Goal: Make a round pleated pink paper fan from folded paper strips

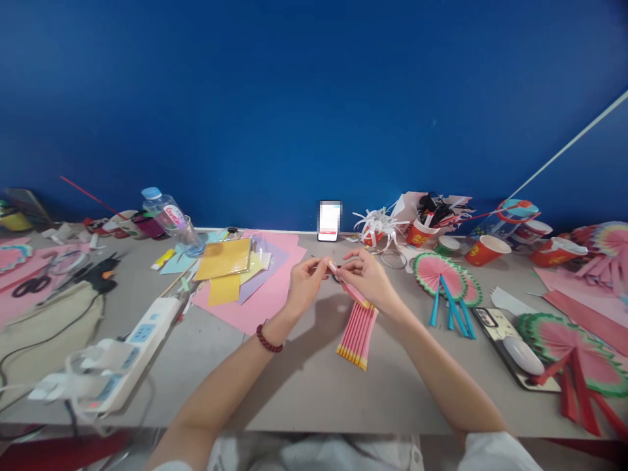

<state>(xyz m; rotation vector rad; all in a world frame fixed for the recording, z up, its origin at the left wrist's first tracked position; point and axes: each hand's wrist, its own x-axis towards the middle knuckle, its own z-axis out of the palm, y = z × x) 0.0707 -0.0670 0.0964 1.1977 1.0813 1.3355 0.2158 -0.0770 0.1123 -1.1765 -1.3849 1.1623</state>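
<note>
My left hand (305,282) and my right hand (369,276) meet above the middle of the grey table (294,386). Both pinch the top end of a pleated pink paper strip (358,330) with a yellow bottom edge. The folded strip hangs down from my fingers toward the table, its pleats pressed together. A red bead bracelet (267,340) sits on my left wrist. My fingers are closed round the paper's upper fold.
Coloured paper sheets (245,275) lie to the left, with a power strip (132,347), glue gun (101,275), scissors (32,286) and water bottle (171,219). Finished paper fans (444,278) and red cups (485,250) are on the right. A phone (329,220) leans against the blue wall.
</note>
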